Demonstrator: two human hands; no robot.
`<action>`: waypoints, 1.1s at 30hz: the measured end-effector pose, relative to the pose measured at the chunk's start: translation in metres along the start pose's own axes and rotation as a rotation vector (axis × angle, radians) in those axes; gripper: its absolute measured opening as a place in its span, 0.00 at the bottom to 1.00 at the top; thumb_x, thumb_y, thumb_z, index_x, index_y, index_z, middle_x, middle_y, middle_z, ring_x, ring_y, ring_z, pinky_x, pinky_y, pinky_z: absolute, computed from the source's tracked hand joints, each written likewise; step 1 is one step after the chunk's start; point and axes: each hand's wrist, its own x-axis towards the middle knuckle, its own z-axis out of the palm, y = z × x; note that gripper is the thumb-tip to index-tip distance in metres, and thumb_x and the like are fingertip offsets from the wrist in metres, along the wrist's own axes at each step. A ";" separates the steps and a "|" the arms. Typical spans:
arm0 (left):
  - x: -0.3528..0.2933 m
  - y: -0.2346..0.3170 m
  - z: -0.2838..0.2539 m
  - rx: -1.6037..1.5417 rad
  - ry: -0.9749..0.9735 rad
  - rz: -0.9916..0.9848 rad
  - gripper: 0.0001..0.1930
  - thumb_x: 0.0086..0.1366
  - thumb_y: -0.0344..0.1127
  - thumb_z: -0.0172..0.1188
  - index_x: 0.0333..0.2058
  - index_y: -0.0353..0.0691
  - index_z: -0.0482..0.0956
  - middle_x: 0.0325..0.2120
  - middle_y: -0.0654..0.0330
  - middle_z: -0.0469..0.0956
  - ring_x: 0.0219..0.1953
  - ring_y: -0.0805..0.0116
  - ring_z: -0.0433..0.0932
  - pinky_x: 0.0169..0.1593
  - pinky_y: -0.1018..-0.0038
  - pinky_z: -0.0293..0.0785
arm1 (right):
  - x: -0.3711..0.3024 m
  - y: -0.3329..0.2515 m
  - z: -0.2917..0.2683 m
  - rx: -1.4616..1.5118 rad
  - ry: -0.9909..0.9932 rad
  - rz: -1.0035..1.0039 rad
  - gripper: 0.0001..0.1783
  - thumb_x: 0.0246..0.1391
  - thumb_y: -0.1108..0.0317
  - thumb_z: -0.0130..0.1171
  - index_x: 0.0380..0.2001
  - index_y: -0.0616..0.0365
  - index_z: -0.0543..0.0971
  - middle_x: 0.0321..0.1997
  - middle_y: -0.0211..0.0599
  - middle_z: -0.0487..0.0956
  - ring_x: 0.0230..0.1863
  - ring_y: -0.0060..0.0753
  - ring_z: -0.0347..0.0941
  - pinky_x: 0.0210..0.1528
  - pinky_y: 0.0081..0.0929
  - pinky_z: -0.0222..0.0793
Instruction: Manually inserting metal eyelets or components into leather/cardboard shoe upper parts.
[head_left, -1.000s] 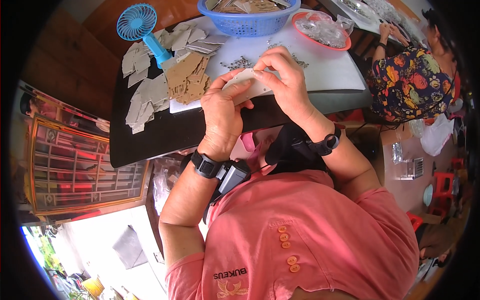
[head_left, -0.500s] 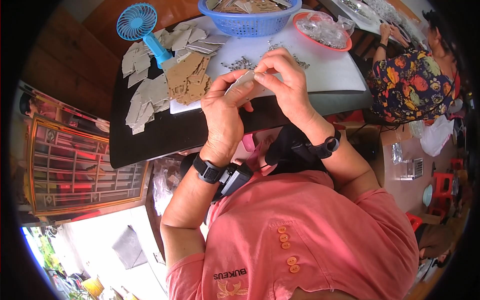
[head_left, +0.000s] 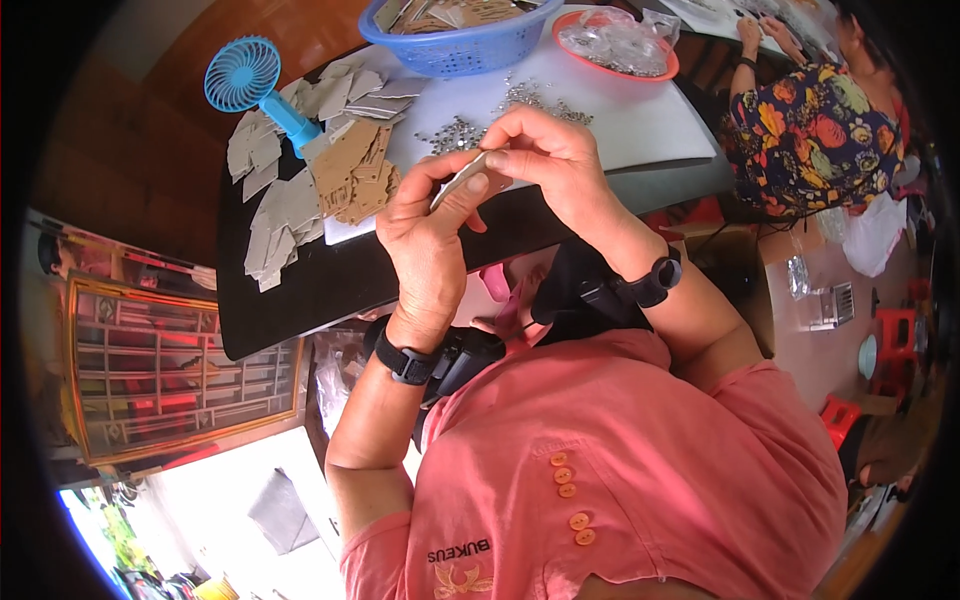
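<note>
Above the table's near edge, my left hand [head_left: 425, 240] holds a small grey-white card [head_left: 460, 178] between thumb and fingers, tilted nearly edge-on. My right hand [head_left: 560, 165] closes thumb and forefinger on the card's upper end. Whether a tiny piece is between those fingertips is hidden. Just beyond my hands lie loose small metal pieces [head_left: 455, 137] on a white sheet [head_left: 640, 130]. Left of my left hand is a heap of brown cards [head_left: 350, 165], some with cut-outs, beside overlapping grey cards [head_left: 285, 220].
A blue plastic basket [head_left: 470, 50] with more cards stands at the far edge. Beside it, a red bowl [head_left: 668, 72] holds clear bags of small metal parts. A blue handheld fan [head_left: 243, 75] rests among the grey cards. Another person [head_left: 805, 130] in a flowered top works at the right.
My view has shifted slightly, so the table things sit differently in it. The card has tipped more edge-on between my hands, and both hands keep their grip.
</note>
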 end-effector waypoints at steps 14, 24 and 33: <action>-0.021 -0.006 0.005 0.271 -0.148 0.031 0.16 0.63 0.23 0.60 0.51 0.37 0.77 0.32 0.66 0.79 0.23 0.84 0.72 0.25 0.88 0.64 | -0.037 0.012 -0.008 -0.021 0.224 0.046 0.05 0.51 0.76 0.60 0.33 0.65 0.78 0.25 0.30 0.78 0.30 0.17 0.71 0.35 0.21 0.68; 0.001 -0.025 -0.017 0.094 -0.026 -0.209 0.15 0.61 0.23 0.61 0.47 0.31 0.78 0.29 0.61 0.79 0.19 0.79 0.74 0.20 0.87 0.61 | 0.024 0.002 -0.128 -1.144 0.144 0.043 0.05 0.51 0.73 0.61 0.33 0.53 0.82 0.30 0.32 0.83 0.34 0.30 0.80 0.39 0.27 0.73; 0.000 -0.026 -0.016 0.099 -0.020 -0.180 0.16 0.62 0.24 0.61 0.50 0.31 0.77 0.29 0.61 0.79 0.20 0.80 0.74 0.20 0.86 0.62 | 0.031 0.021 -0.135 -1.323 -0.156 -0.018 0.03 0.49 0.70 0.62 0.29 0.54 0.79 0.32 0.32 0.78 0.38 0.40 0.77 0.40 0.37 0.70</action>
